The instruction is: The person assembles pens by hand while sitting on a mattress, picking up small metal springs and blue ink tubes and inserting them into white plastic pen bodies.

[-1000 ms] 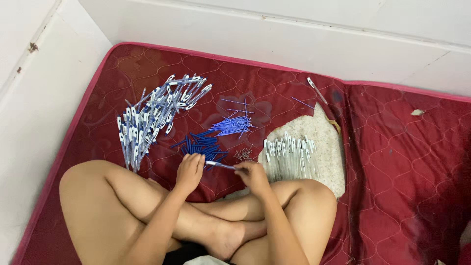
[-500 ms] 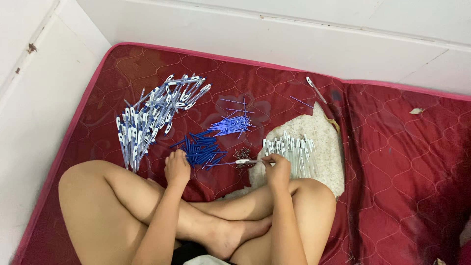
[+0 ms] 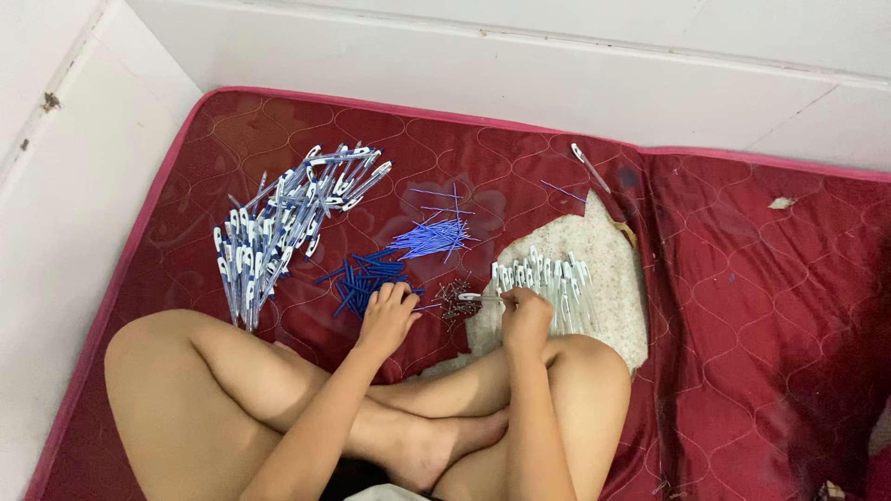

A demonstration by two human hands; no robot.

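Observation:
I sit cross-legged on a dark red quilted mattress point(image 3: 742, 306). My right hand point(image 3: 526, 318) grips a clear pen barrel point(image 3: 475, 298) that points left, held just above a small pile of dark springs point(image 3: 455, 299). My left hand point(image 3: 387, 318) rests its fingertips on a heap of dark blue pen parts point(image 3: 364, 278). Beyond that heap lies a bundle of thin blue refills point(image 3: 429, 237). A row of clear pen barrels point(image 3: 548, 276) lies on a worn pale patch point(image 3: 603, 278) next to my right hand.
A large pile of finished blue-and-white pens point(image 3: 283, 223) lies at the left of the mattress. One single pen point(image 3: 590, 167) lies near the back edge. White walls point(image 3: 510, 65) border the mattress at the back and left. My bare knees fill the foreground.
My left hand has moved away from my right and reached forward onto the dark blue parts. My right hand, with the barrel, has shifted right toward the row of barrels.

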